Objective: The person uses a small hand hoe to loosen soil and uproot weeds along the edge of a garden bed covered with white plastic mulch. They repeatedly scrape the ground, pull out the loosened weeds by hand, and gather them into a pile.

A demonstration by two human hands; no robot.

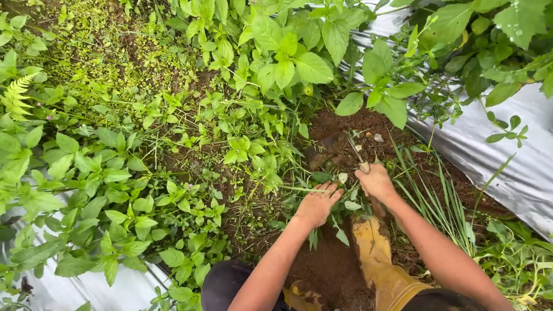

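Right hand [375, 181] grip closed round handle of small digging tool [355, 151], blade angled up-left into bare soil [328, 262]. Left hand [317, 203] grip pinched weed stems [299, 188] just beside tool, stems running leftward. Silver mulch sheet [518, 173] lay right.

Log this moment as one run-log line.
left hand: gripping weed stems at soil | right hand: holding hand tool, blade in bare soil | silver mulch sheet on right
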